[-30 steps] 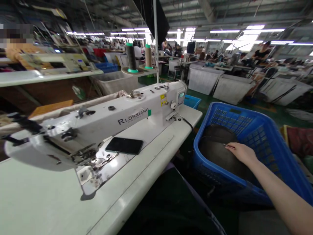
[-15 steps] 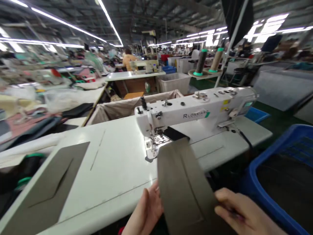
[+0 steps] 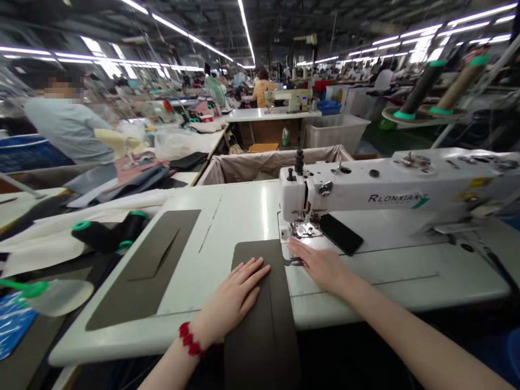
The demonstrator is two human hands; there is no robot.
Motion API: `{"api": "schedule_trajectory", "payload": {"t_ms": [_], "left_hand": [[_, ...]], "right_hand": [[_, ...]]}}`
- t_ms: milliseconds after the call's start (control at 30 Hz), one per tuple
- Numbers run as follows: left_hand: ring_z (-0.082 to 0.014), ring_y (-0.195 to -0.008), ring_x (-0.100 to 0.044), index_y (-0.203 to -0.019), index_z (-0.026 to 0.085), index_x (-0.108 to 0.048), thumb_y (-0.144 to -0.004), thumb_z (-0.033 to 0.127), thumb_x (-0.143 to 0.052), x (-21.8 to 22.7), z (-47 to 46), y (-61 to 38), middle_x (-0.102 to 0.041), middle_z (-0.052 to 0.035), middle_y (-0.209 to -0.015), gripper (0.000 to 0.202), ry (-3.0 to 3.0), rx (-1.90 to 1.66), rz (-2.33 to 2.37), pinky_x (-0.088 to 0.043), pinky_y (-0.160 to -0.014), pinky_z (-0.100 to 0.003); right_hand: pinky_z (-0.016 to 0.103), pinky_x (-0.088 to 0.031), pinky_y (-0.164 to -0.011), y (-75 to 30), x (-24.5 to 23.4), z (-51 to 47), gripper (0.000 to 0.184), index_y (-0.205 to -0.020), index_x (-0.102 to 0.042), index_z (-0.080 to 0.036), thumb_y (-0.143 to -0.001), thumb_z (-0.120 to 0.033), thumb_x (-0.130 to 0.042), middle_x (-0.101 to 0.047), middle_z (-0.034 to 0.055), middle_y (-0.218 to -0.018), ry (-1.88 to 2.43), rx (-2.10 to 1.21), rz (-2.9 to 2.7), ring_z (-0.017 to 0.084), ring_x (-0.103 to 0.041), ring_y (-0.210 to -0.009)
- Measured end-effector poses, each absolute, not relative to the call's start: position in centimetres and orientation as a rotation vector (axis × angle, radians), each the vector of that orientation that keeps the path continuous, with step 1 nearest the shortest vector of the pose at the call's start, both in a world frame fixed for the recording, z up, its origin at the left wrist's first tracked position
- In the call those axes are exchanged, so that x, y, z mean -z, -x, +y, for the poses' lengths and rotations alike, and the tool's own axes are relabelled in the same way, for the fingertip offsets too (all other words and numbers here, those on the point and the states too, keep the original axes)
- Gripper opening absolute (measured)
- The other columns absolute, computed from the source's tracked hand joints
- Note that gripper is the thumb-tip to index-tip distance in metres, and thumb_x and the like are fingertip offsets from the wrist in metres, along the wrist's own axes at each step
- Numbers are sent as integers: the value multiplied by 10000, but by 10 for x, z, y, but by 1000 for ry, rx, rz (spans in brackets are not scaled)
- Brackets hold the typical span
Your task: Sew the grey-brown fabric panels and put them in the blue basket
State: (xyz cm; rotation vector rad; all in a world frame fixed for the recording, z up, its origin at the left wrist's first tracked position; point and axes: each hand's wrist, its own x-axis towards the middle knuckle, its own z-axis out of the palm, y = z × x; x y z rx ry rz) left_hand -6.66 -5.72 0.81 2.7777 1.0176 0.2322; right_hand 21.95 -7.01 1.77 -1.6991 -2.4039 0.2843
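Note:
A long grey-brown fabric panel (image 3: 260, 325) lies on the sewing table, its near end hanging over the front edge. My left hand (image 3: 239, 292) rests flat on it, fingers stretched out and a red bracelet at the wrist. My right hand (image 3: 320, 265) is at the sewing machine's needle plate (image 3: 306, 230), its fingers extended and touching the plate's front area; nothing shows in them. The white sewing machine (image 3: 357, 189) stands over the plate. Just behind my right hand lies a black smartphone (image 3: 341, 234).
Another grey-brown panel (image 3: 142, 271) with a slit lies at the table's left. Dark thread cones (image 3: 95, 235) and an oil bottle with a green spout (image 3: 60, 297) are farther left. A cloth-lined bin (image 3: 244, 165) stands behind the table. A person (image 3: 69, 124) is at the left.
The panel, held up between both hands before, now lies on the table left of the needle. My right hand has let go of it and moved to the needle plate. The view has turned left.

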Motion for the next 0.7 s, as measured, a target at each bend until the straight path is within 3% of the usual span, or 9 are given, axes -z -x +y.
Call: {"api": "schedule_trajectory", "payload": {"t_ms": [100, 300, 467, 700], "left_hand": [[-258, -1406, -309, -1504, 333, -219, -979, 401, -433, -17, -51, 62, -294, -26, -1549, 570, -2778, -205, 1033, -303, -1149, -448], [-309, -1373, -332, -1495, 286, -269, -908, 478, -537, -24, -31, 39, -346, -89, -1510, 674, -2708, -191, 952, -274, -1134, -505], [-293, -1456, -162, -1488, 255, -273, -871, 503, -577, -21, -16, 17, -195, -71, -1581, 731, -2685, -176, 775, -98, -1197, -505], [-279, -1460, -158, -1483, 254, -284, -850, 501, -594, -21, -13, 10, -195, -51, -1581, 747, -2676, -175, 769, -74, -1206, -491]], "right_hand": [[340, -525, -785, -227, -15, -48, 651, -1477, -329, -344, -868, -170, -481, -381, -5, -1513, 1668, -177, -2524, 212, -662, -970], [345, -529, -853, -244, -2, -54, 580, -1421, -451, -248, -854, -140, -506, -472, 45, -1451, 1555, -96, -2482, 227, -629, -1073], [361, -523, -886, -244, 4, -54, 552, -1426, -444, -238, -882, -154, -486, -485, 50, -1441, 1556, -95, -2458, 236, -618, -1098], [362, -537, -844, -246, 4, -52, 552, -1429, -435, -258, -887, -162, -474, -477, 38, -1447, 1571, -113, -2481, 236, -632, -1062]]}}
